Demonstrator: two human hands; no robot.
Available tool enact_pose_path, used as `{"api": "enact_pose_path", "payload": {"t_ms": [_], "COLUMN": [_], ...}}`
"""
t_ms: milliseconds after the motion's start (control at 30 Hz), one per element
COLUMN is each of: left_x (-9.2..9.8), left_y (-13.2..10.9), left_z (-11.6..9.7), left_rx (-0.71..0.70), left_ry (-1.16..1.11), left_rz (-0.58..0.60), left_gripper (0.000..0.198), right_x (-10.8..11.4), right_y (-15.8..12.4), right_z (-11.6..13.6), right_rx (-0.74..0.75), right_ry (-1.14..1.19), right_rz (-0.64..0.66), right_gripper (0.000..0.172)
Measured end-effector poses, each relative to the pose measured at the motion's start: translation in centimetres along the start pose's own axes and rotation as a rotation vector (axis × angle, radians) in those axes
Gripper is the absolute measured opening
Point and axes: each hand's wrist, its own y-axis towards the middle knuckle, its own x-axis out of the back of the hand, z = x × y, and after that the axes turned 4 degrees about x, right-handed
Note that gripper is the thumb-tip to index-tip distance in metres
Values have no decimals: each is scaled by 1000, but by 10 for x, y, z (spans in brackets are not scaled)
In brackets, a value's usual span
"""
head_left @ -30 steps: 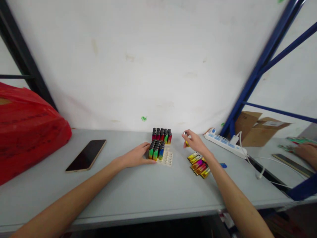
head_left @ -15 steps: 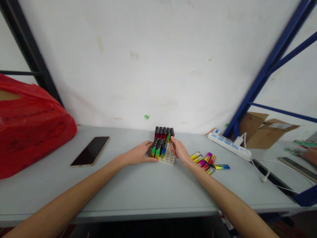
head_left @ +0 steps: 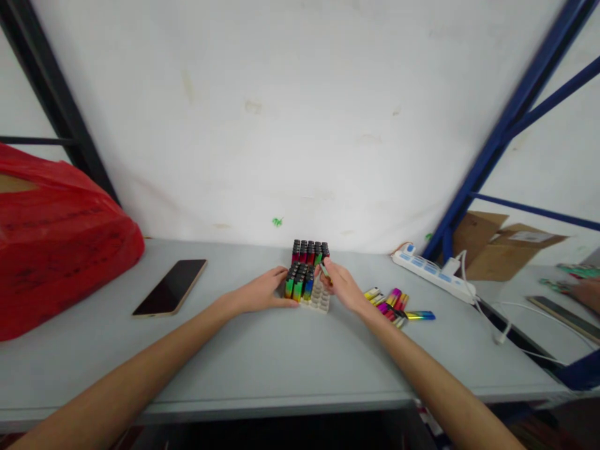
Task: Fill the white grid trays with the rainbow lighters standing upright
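Note:
A white tray (head_left: 320,301) with rows of small sockets sits on the table, several upright lighters (head_left: 298,284) with black tops standing in its left part. My left hand (head_left: 263,291) lies along the tray's left side, thumb at the front corner and fingers round the back, gripping it. Pinched between thumb and fingers of my right hand (head_left: 344,286) is a lighter (head_left: 325,270), tilted over the tray's right part; its colour is hard to make out. Behind stands another block of upright lighters (head_left: 310,251), mostly red. To the right lies a loose pile of shiny coloured lighters (head_left: 392,304).
A phone (head_left: 171,287) lies at the left near a red plastic bag (head_left: 60,244). On the right are a white power strip (head_left: 434,273) with cables, a cardboard box (head_left: 497,250) and a blue metal frame (head_left: 490,150). Another person's hand (head_left: 588,292) shows at the right edge.
The lighter in my right hand has tilted and shows more clearly above the sockets. My left hand stays at the tray.

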Motion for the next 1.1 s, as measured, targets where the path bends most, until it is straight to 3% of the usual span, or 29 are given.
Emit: {"api": "enact_pose_path", "payload": {"t_ms": [167, 267, 533, 667, 733, 933, 1033, 1100], "left_x": [0, 0, 0, 0, 0, 0, 0, 0], "left_y": [0, 0, 0, 1, 1, 1, 1, 1], "left_z": [1, -1, -1, 1, 1, 2, 2, 2], "left_rx": [-5, -3, 16, 8, 1, 6, 10, 18], "left_ry": [-13, -2, 20, 11, 7, 21, 33, 40], "left_rz": [2, 5, 20, 7, 8, 14, 14, 11], "left_gripper": [78, 76, 76, 73, 73, 77, 79, 81], "right_x": [11, 13, -1, -3, -4, 0, 20, 43], "right_y": [-7, -10, -11, -9, -9, -9, -8, -7], "right_z": [21, 29, 17, 14, 15, 22, 29, 29], "right_rx": [233, 359, 201, 189, 176, 156, 192, 137], "right_ry": [-171, -323, -449, -554, -625, -938, -973, -995], "right_rz": [-22, -66, 113, 190, 207, 318, 348, 264], "right_gripper": [45, 38, 29, 23, 27, 59, 65, 64]}}
